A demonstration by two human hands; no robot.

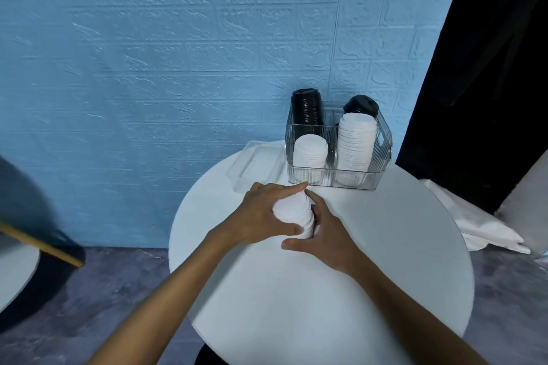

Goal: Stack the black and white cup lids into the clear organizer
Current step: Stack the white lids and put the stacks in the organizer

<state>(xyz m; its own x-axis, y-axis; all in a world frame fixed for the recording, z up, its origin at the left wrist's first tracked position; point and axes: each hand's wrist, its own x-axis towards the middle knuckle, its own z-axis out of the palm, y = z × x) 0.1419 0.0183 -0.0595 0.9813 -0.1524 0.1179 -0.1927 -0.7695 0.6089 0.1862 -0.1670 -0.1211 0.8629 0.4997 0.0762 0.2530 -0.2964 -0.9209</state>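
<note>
A stack of white cup lids [294,214] stands on the round white table [370,246], held between both hands. My left hand [261,213] wraps its left side, forefinger across the top. My right hand [324,234] grips its right side, thumb at the base. Behind them the clear organizer [382,154] stands at the table's far edge. It holds a short white lid stack [310,151] front left, a tall white lid stack [355,139] front right, a black lid stack [307,108] back left and black lids [361,104] back right.
A clear plastic lid or tray [255,169] lies flat just left of the organizer. A blue brick-textured wall rises right behind the table. A black curtain hangs at right, with white cloth [474,222] on the floor below it. Another table's edge shows at far left.
</note>
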